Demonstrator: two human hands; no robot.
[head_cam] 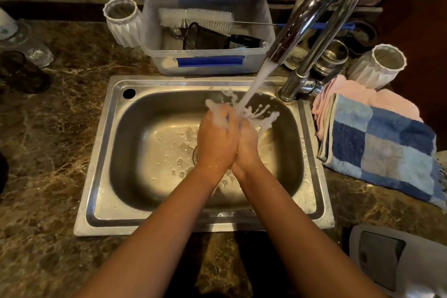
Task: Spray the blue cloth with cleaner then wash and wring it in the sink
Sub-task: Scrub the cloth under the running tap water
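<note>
My left hand [216,138] and my right hand [247,139] are pressed together over the middle of the steel sink [101,152]. Between them they squeeze the blue cloth [227,118], of which only a thin blue sliver shows between the fingers. Water runs from the chrome tap [321,7] straight onto the fingertips and splashes outward. Foam or water covers the knuckles. The sink floor is wet with droplets.
A clear plastic tub [205,55] with brushes and a strainer stands behind the sink. White ribbed cups [123,22] [379,65] stand at either side. A blue checked towel [382,147] over a pink one [348,94] lies right of the sink. A grey device [396,264] sits at the bottom right.
</note>
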